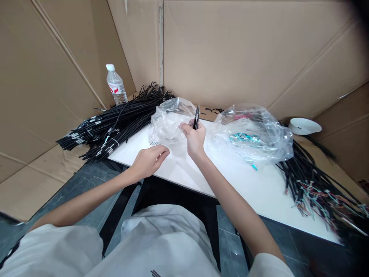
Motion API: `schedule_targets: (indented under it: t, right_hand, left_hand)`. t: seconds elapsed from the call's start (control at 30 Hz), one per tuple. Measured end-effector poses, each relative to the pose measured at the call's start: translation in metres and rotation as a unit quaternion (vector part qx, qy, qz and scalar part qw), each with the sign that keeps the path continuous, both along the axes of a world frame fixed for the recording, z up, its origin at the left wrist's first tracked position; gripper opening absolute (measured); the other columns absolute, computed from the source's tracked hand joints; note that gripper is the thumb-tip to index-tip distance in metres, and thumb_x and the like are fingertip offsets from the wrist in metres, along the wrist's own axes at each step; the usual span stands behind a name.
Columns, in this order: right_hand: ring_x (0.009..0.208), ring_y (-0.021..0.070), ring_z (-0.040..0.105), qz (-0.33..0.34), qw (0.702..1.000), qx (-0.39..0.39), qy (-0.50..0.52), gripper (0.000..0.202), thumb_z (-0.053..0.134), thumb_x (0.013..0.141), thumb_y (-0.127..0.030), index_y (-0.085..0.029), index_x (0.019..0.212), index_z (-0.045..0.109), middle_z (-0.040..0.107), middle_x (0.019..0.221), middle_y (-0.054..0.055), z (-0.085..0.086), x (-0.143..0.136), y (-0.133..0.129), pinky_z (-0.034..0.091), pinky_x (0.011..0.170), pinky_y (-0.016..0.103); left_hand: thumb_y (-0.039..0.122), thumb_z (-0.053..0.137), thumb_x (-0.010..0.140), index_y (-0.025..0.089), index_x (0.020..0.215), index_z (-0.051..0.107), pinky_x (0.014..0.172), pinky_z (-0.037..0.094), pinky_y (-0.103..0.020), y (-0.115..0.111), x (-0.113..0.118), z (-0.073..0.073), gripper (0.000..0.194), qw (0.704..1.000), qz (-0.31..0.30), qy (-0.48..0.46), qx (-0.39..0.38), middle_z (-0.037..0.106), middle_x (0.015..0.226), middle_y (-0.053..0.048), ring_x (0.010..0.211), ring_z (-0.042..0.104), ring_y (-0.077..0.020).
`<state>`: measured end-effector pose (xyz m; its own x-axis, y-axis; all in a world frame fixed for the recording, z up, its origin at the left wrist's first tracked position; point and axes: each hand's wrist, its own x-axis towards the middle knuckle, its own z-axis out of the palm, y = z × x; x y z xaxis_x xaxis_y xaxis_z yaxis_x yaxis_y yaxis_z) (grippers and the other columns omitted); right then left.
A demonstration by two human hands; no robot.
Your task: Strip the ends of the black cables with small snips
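Observation:
My right hand (196,137) is wrapped round a dark slim tool (196,116), which looks like tweezers and points up and away from me. Its thumb and forefinger reach toward a crumpled clear plastic bag (167,125) on the white table (184,173). My left hand (149,161) hovers over the table's front edge, just below that bag, with thumb and fingers pressed together. Whatever those fingertips hold, if anything, is too small to see.
Black cable bundles (121,119) lie at the left by a water bottle (116,86). At the right are a larger clear bag (253,134) with turquoise pieces, a white bowl (304,126) and cables with coloured wire ends (317,196). Cardboard walls (230,54) enclose the table.

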<state>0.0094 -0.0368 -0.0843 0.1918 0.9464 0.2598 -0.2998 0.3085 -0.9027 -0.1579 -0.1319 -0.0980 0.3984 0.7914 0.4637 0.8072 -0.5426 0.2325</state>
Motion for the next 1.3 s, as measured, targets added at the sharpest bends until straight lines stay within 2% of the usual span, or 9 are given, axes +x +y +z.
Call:
schedule_targets:
  t: [0.13, 0.37, 0.63, 0.73, 0.83, 1.0, 1.07, 1.17, 1.3]
  right_hand:
    - [0.06, 0.0102, 0.041, -0.005, 1.0, 0.0, 0.022, 0.031, 0.073, 0.063, -0.024, -0.024, 0.069, 0.043, 0.037, 0.065, -0.008, 0.003, -0.001, -0.001, 0.032, 0.055, 0.026]
    - [0.061, 0.0099, 0.043, 0.0, 0.999, -0.005, 0.039, 0.031, 0.075, 0.061, -0.023, -0.023, 0.067, 0.044, 0.038, 0.064, -0.008, 0.003, 0.0, 0.0, 0.038, 0.058, 0.026]
    - [0.06, 0.0103, 0.048, 0.01, 0.998, -0.028, 0.051, 0.033, 0.075, 0.059, -0.024, -0.024, 0.068, 0.044, 0.038, 0.063, -0.008, 0.0, 0.007, -0.003, 0.042, 0.058, 0.026]
    - [0.061, 0.0104, 0.049, 0.011, 0.998, -0.031, 0.06, 0.033, 0.075, 0.058, -0.024, -0.024, 0.069, 0.044, 0.039, 0.064, -0.008, 0.0, 0.007, -0.004, 0.043, 0.058, 0.026]
    - [0.062, 0.0102, 0.05, 0.011, 0.997, -0.033, 0.076, 0.032, 0.075, 0.056, -0.022, -0.024, 0.067, 0.044, 0.039, 0.064, -0.008, 0.003, 0.007, -0.006, 0.044, 0.059, 0.026]
    - [0.06, 0.0092, 0.048, 0.01, 0.996, -0.034, 0.086, 0.033, 0.076, 0.054, -0.021, -0.023, 0.065, 0.044, 0.039, 0.063, -0.009, 0.005, 0.008, -0.008, 0.044, 0.059, 0.026]
    - [0.059, 0.0089, 0.046, 0.005, 0.996, -0.033, 0.082, 0.034, 0.076, 0.055, -0.022, -0.023, 0.066, 0.044, 0.039, 0.063, -0.009, 0.005, 0.01, -0.009, 0.043, 0.058, 0.025]
    - [0.056, 0.0083, 0.043, 0.002, 0.996, -0.038, 0.075, 0.034, 0.076, 0.057, -0.023, -0.023, 0.067, 0.044, 0.038, 0.062, -0.009, 0.003, 0.012, -0.014, 0.041, 0.056, 0.025]
    - [0.057, 0.0087, 0.042, 0.006, 0.998, -0.042, 0.053, 0.034, 0.077, 0.061, -0.024, -0.024, 0.068, 0.043, 0.037, 0.063, -0.009, 0.0, 0.013, -0.025, 0.041, 0.055, 0.025]
  left_hand:
    - [0.021, 0.044, 0.102, 0.022, 0.112, 0.072, 0.058, 0.043, -0.028, 0.006, -0.005, -0.016, 0.029, 0.994, 0.016, 0.079, -0.07, 0.073, 0.103, -0.003, 0.087, 0.07, -0.0204]
    - [0.013, 0.044, 0.099, 0.025, 0.123, 0.071, 0.06, 0.044, -0.029, 0.018, -0.001, -0.016, 0.038, 0.98, 0.017, 0.158, -0.12, 0.068, 0.11, -0.007, 0.097, 0.068, -0.0252]
    - [0.013, 0.046, 0.1, 0.02, 0.122, 0.069, 0.076, 0.052, -0.031, -0.025, -0.027, -0.006, 0.032, 0.973, -0.039, 0.182, -0.138, 0.066, 0.106, -0.006, 0.095, 0.066, -0.0206]
    - [0.025, 0.049, 0.103, 0.018, 0.12, 0.067, 0.072, 0.051, -0.03, -0.04, -0.037, -0.007, 0.026, 0.977, -0.066, 0.18, -0.094, 0.066, 0.103, -0.005, 0.09, 0.065, -0.0195]
    - [0.03, 0.05, 0.104, 0.016, 0.113, 0.067, 0.066, 0.049, -0.029, -0.045, -0.04, -0.013, 0.024, 0.981, -0.095, 0.171, 0.02, 0.067, 0.096, -0.004, 0.082, 0.064, -0.0179]
    - [0.012, 0.044, 0.104, 0.016, 0.093, 0.068, 0.062, 0.045, -0.029, -0.05, -0.036, -0.032, 0.027, 0.978, -0.093, 0.143, 0.122, 0.069, 0.084, -0.002, 0.073, 0.06, -0.0164]
    - [0.009, 0.043, 0.103, 0.017, 0.093, 0.067, 0.062, 0.045, -0.028, -0.052, -0.038, -0.031, 0.028, 0.976, -0.095, 0.125, 0.152, 0.07, 0.085, -0.001, 0.072, 0.059, -0.015]
    - [0.012, 0.046, 0.103, 0.019, 0.097, 0.069, 0.066, 0.045, -0.026, -0.039, -0.044, -0.006, 0.024, 0.974, -0.073, 0.081, 0.199, 0.07, 0.089, -0.002, 0.077, 0.06, -0.0147]
    - [0.036, 0.053, 0.103, 0.021, 0.099, 0.074, 0.079, 0.046, -0.036, 0.023, -0.035, 0.066, 0.026, 0.969, 0.006, 0.034, 0.245, 0.067, 0.093, -0.006, 0.09, 0.059, -0.0229]
